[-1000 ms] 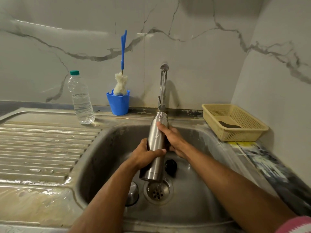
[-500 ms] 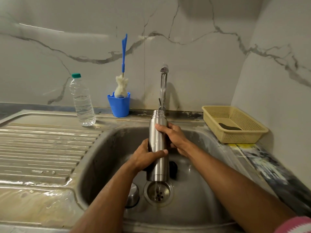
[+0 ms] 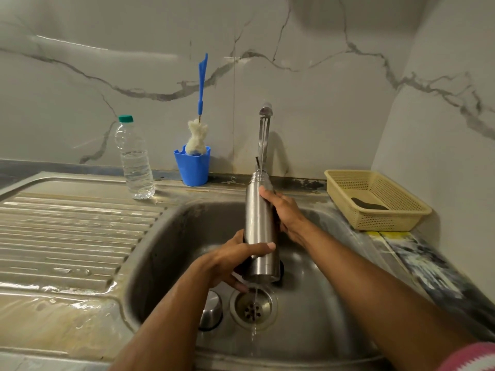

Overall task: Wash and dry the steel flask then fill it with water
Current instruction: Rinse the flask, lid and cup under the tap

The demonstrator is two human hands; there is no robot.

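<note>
Flask (image 3: 259,223) stands upright under the tap (image 3: 263,135), left hand (image 3: 235,259) and right hand (image 3: 285,212) both gripping it.

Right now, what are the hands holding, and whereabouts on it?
Both hold the flask upright under the tap: left hand round its lower body, right hand on its upper body.

Plastic bottle (image 3: 134,162), brush in blue cup (image 3: 192,167), yellow basket (image 3: 375,202).
</note>
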